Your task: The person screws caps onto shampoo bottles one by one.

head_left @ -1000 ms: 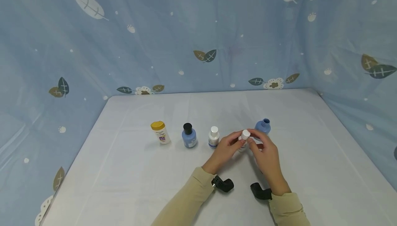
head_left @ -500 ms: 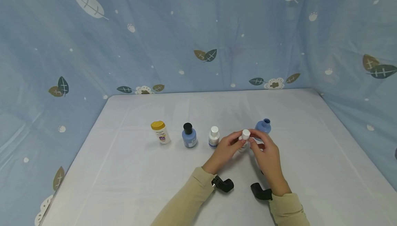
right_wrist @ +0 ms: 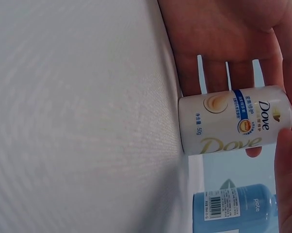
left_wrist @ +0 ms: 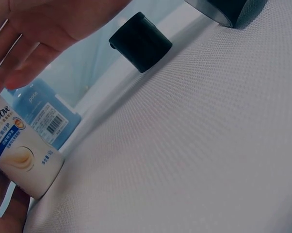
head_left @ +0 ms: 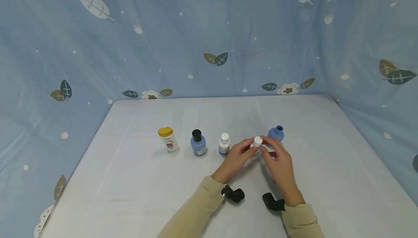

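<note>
A small white Dove bottle point(right_wrist: 228, 119) with a white cap point(head_left: 257, 142) stands on the table between both hands. My left hand point(head_left: 233, 160) grips the bottle's body from the left, its fingers reaching behind it in the right wrist view. From the right, my right hand point(head_left: 281, 163) pinches at the cap with thumb and forefinger; the exact contact is partly hidden. An uncapped blue bottle point(head_left: 276, 134) stands just behind the right hand. A black cap point(left_wrist: 140, 42) sits on the table near that hand, almost wholly hidden in the head view.
Left of the hands stand a white bottle with a white cap point(head_left: 224, 145), a blue bottle with a black cap point(head_left: 198, 144) and a white bottle with a yellow cap point(head_left: 168, 140). The white-covered table point(head_left: 137, 194) meets a blue leaf-print curtain point(head_left: 183, 35) at the back.
Both hands stay at the white Dove bottle, with only slight finger movement by its cap. The head view has shifted a little; the other bottles stand where they were.
</note>
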Motion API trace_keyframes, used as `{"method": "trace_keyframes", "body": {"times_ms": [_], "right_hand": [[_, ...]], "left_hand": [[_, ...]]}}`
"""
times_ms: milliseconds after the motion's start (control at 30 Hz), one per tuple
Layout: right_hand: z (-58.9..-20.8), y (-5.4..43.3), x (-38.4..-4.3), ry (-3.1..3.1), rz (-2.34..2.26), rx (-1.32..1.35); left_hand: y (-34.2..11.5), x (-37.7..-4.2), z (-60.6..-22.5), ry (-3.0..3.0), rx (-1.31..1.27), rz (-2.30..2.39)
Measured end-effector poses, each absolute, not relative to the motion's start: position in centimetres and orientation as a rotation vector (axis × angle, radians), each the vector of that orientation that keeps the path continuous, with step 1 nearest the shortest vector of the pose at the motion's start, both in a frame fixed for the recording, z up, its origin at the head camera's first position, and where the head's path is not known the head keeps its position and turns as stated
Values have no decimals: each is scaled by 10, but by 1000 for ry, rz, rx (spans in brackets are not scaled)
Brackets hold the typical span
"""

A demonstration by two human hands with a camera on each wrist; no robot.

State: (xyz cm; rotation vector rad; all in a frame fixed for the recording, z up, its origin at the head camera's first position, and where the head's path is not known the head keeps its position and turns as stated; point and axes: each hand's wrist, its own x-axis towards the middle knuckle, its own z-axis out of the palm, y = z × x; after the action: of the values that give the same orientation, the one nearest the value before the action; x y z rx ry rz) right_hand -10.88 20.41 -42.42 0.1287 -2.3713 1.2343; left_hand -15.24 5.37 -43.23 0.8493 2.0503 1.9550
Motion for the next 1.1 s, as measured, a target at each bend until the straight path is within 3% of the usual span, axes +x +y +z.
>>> {"method": "trace_keyframes", "body": {"times_ms": [1100], "right_hand": [[-424, 204, -109, -2367, 1163, 145]], "left_hand": [[55, -155, -436, 2010, 817, 1963]]}}
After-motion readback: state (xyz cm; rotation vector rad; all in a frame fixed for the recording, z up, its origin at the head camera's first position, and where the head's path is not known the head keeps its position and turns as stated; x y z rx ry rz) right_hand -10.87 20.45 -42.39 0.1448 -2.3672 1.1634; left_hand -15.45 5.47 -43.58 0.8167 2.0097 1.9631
